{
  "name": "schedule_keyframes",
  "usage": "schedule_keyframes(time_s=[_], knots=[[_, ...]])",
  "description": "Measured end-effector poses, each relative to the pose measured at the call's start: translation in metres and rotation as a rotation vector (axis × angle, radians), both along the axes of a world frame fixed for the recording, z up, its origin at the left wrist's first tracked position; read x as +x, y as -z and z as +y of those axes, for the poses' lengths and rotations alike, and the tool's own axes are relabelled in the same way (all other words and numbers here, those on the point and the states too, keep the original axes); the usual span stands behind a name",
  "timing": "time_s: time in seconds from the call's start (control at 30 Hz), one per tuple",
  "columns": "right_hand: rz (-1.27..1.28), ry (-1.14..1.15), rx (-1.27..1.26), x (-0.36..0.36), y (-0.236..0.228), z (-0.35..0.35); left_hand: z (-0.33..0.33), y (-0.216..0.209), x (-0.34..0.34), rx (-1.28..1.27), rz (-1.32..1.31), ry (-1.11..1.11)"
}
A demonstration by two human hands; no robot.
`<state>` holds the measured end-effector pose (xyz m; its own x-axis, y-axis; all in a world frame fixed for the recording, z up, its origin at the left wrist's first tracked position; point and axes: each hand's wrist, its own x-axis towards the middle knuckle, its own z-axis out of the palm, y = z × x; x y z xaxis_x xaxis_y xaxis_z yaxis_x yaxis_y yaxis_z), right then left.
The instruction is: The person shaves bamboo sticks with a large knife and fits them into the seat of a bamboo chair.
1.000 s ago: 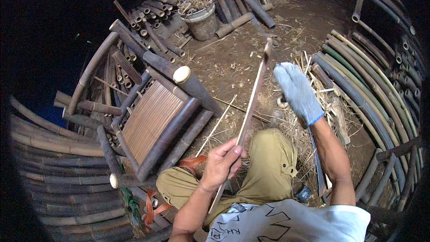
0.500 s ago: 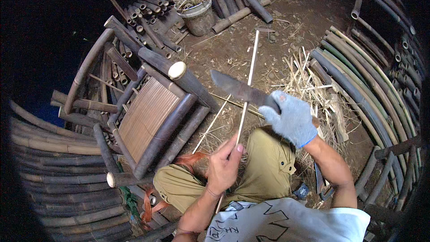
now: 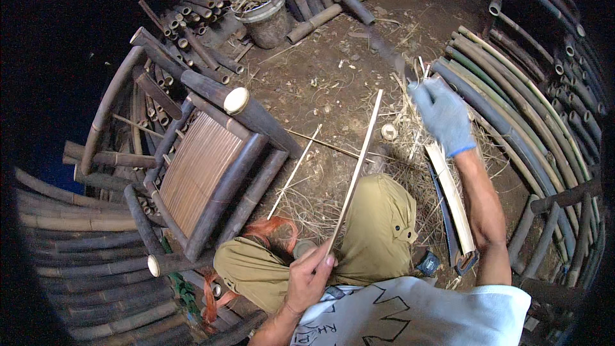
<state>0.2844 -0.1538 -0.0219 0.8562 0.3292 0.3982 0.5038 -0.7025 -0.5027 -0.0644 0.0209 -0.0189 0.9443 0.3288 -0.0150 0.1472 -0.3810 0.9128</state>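
Observation:
My bare left hand (image 3: 308,279) is closed around the lower end of a thin, pale bamboo strip (image 3: 360,165), which slants up and away past my knee. On my right hand (image 3: 443,117) is a grey-blue knit glove. That hand is wrapped around a large knife (image 3: 388,55), whose blade points up and left and is smeared by motion; its handle is mostly hidden by the glove. The knife is apart from the strip. Below the glove, a split bamboo piece (image 3: 451,198) lies beside a handsaw (image 3: 442,208), partly covered by shavings.
A dark bamboo chair frame with a slatted panel (image 3: 204,176) stands at left. Bamboo poles (image 3: 512,96) are stacked at right, more (image 3: 96,256) at left. A bucket of scraps (image 3: 264,20) sits at the back. Near my knee are a tape measure (image 3: 426,263) and orange twine (image 3: 269,229).
My right hand has swung the knife up and right, off the strip. My left hand has drawn the strip down toward me, and its far end is now nearer.

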Motion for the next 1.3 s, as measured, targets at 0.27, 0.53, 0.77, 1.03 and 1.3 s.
schedule_keyframes(time_s=[0.27, 0.53, 0.77, 1.03, 1.3], knots=[[0.102, -0.314, 0.067, -0.092, -0.029, 0.023, 0.008, -0.033, 0.079, -0.58, -0.1, -0.128], [0.012, -0.427, 0.105, -0.126, -0.016, 0.027, -0.005, -0.034, 0.101, -0.516, -0.054, -0.114], [0.037, -0.182, 0.141, -0.082, -0.013, 0.024, -0.019, -0.024, 0.074, -0.501, 0.028, -0.015], [-0.183, -0.008, 0.134, 0.046, 0.011, -0.035, -0.02, -0.014, 0.023, -0.549, 0.083, 0.077], [-0.035, -0.416, 0.069, -0.101, -0.034, 0.015, 0.004, -0.01, 0.086, -1.201, -0.087, -0.015]])
